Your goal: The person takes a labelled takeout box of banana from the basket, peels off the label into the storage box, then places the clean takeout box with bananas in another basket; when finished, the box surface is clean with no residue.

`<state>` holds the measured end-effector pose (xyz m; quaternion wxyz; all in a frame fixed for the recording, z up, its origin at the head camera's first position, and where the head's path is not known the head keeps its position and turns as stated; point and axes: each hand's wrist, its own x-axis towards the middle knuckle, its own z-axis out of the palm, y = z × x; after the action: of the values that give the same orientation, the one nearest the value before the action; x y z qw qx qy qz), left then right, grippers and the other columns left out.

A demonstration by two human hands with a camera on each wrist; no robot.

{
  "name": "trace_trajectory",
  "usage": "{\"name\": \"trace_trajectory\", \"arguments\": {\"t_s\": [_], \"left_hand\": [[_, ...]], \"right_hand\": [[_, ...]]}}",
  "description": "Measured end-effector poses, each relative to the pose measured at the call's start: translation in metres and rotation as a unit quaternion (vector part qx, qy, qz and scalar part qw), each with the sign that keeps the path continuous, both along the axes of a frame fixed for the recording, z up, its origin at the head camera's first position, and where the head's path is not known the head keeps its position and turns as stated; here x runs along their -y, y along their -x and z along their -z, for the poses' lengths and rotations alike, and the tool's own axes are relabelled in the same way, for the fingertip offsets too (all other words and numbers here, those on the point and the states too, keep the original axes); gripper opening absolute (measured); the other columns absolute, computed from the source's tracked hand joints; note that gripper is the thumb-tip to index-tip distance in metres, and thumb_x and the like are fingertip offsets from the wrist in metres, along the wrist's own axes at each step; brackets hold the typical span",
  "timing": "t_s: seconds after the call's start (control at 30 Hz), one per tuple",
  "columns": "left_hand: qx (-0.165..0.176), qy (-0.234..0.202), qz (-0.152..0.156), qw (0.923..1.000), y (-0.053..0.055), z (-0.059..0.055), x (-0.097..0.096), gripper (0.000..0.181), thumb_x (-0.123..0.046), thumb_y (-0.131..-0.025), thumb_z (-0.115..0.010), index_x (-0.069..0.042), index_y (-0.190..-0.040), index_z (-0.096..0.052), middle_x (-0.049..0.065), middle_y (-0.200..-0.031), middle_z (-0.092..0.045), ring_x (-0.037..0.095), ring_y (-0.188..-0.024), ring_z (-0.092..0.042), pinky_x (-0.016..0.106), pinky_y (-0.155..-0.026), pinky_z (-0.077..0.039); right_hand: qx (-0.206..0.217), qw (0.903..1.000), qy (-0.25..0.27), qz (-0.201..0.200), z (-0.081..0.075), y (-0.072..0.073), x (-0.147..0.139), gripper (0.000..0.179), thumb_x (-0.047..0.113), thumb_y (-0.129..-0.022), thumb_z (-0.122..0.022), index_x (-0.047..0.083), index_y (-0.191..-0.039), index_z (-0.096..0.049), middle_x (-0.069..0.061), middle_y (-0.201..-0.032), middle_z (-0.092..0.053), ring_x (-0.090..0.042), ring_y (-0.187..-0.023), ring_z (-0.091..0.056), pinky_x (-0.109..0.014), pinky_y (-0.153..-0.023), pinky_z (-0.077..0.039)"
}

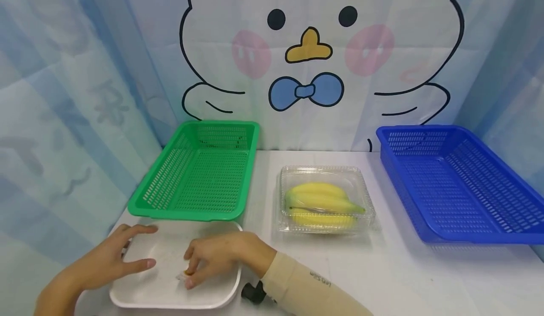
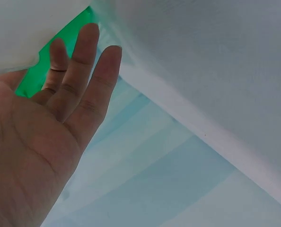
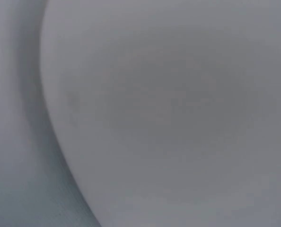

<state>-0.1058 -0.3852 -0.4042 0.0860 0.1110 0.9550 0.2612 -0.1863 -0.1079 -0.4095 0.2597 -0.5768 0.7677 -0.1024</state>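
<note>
In the head view, a white tray lies at the front left. My right hand reaches over it, and its thumb and fingers pinch a small whitish, partly clear scrap with a bit of yellow-brown. The fingers hide most of that scrap, so its kind is unclear. At the tray's left edge is my left hand, thumb and fingers spread over the rim and holding nothing. The left wrist view shows its palm with extended fingers beside the tray. Only a blurred pale tray surface fills the right wrist view.
Behind the tray stands a green basket. A clear plastic box holding bananas sits mid-table, with a blue basket on the right. A small black object lies by the right forearm. Printed curtains surround the table.
</note>
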Motion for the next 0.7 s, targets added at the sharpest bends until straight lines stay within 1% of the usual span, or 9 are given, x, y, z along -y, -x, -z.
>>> {"name": "trace_trajectory", "arguments": {"t_s": [0.07, 0.13, 0.2, 0.27, 0.33, 0.4, 0.53, 0.6, 0.7], "left_hand": [[0.007, 0.002, -0.001, 1.0000, 0.0003, -0.0011, 0.0002, 0.064, -0.035, -0.092, -0.078, -0.011, -0.146, -0.053, 0.014, -0.131, -0.052, 0.024, -0.109, -0.053, 0.041, -0.079, -0.053], [0.010, -0.002, 0.004, 0.9999, 0.0004, -0.0019, -0.0001, 0.064, -0.033, -0.093, -0.078, -0.009, -0.146, -0.051, 0.017, -0.132, -0.052, 0.027, -0.110, -0.053, 0.044, -0.080, -0.053], [0.014, -0.005, 0.005, 0.9999, 0.0000, -0.0024, -0.0007, 0.065, -0.032, -0.093, -0.077, -0.008, -0.147, -0.050, 0.018, -0.133, -0.051, 0.029, -0.111, -0.053, 0.046, -0.079, -0.052], [0.014, -0.006, 0.003, 0.9999, -0.0006, -0.0028, -0.0012, 0.065, -0.032, -0.093, -0.077, -0.008, -0.148, -0.050, 0.018, -0.132, -0.051, 0.028, -0.110, -0.053, 0.046, -0.079, -0.052], [0.016, -0.008, 0.001, 0.9998, -0.0019, -0.0028, -0.0016, 0.066, -0.031, -0.093, -0.077, -0.008, -0.148, -0.049, 0.018, -0.131, -0.051, 0.027, -0.109, -0.053, 0.046, -0.078, -0.051], [0.017, -0.010, 0.000, 0.9998, -0.0030, -0.0024, -0.0016, 0.066, -0.031, -0.093, -0.077, -0.009, -0.149, -0.049, 0.018, -0.131, -0.051, 0.027, -0.109, -0.053, 0.045, -0.078, -0.051], [0.018, -0.010, 0.000, 0.9998, -0.0044, -0.0013, -0.0008, 0.066, -0.032, -0.093, -0.077, -0.009, -0.149, -0.048, 0.018, -0.130, -0.051, 0.027, -0.108, -0.052, 0.046, -0.077, -0.051], [0.022, -0.011, -0.005, 0.9997, -0.0037, -0.0011, -0.0005, 0.067, -0.034, -0.093, -0.077, -0.010, -0.149, -0.049, 0.017, -0.131, -0.051, 0.027, -0.109, -0.053, 0.046, -0.078, -0.051], [0.029, -0.011, -0.009, 0.9995, -0.0022, -0.0015, 0.0000, 0.068, -0.036, -0.093, -0.077, -0.010, -0.149, -0.048, 0.018, -0.131, -0.051, 0.028, -0.110, -0.053, 0.048, -0.079, -0.052]], "right_hand": [[0.002, 1.0000, -0.006, -0.003, -0.0001, -0.0010, -0.0003, 0.042, 0.050, -0.100, -0.064, 0.024, -0.132, -0.072, 0.007, -0.148, -0.052, -0.003, -0.136, -0.047, -0.015, -0.113, -0.032], [0.003, 0.9999, -0.011, -0.002, -0.0001, -0.0016, -0.0005, 0.044, 0.051, -0.099, -0.066, 0.025, -0.134, -0.070, 0.008, -0.150, -0.050, -0.003, -0.137, -0.045, -0.016, -0.113, -0.032], [-0.002, 0.9998, -0.018, 0.001, -0.0001, -0.0022, -0.0007, 0.044, 0.053, -0.097, -0.067, 0.026, -0.132, -0.072, 0.010, -0.151, -0.048, -0.002, -0.138, -0.044, -0.015, -0.113, -0.032], [-0.012, 0.9997, -0.023, -0.001, -0.0004, -0.0028, -0.0012, 0.043, 0.055, -0.096, -0.067, 0.026, -0.127, -0.075, 0.011, -0.151, -0.047, -0.001, -0.137, -0.044, -0.014, -0.112, -0.032], [-0.026, 0.9993, -0.024, -0.011, -0.0004, -0.0030, -0.0011, 0.040, 0.055, -0.096, -0.067, 0.027, -0.121, -0.077, 0.011, -0.152, -0.046, -0.002, -0.137, -0.044, -0.014, -0.111, -0.032], [-0.036, 0.9988, -0.022, -0.024, -0.0003, -0.0033, -0.0010, 0.038, 0.055, -0.097, -0.066, 0.027, -0.120, -0.079, 0.009, -0.152, -0.046, -0.003, -0.138, -0.043, -0.014, -0.112, -0.031], [-0.028, 0.9988, -0.018, -0.036, 0.0005, -0.0027, -0.0007, 0.036, 0.052, -0.098, -0.066, 0.030, -0.124, -0.077, 0.007, -0.154, -0.045, -0.003, -0.141, -0.041, -0.015, -0.115, -0.028], [-0.016, 0.9993, -0.017, -0.029, 0.0010, -0.0021, -0.0010, 0.034, 0.050, -0.098, -0.067, 0.032, -0.126, -0.075, 0.008, -0.155, -0.045, -0.003, -0.141, -0.040, -0.015, -0.116, -0.027], [-0.014, 0.9995, -0.012, -0.024, 0.0013, -0.0017, -0.0017, 0.039, 0.049, -0.098, -0.067, 0.029, -0.131, -0.073, 0.007, -0.154, -0.046, -0.003, -0.140, -0.041, -0.015, -0.115, -0.028]]}}
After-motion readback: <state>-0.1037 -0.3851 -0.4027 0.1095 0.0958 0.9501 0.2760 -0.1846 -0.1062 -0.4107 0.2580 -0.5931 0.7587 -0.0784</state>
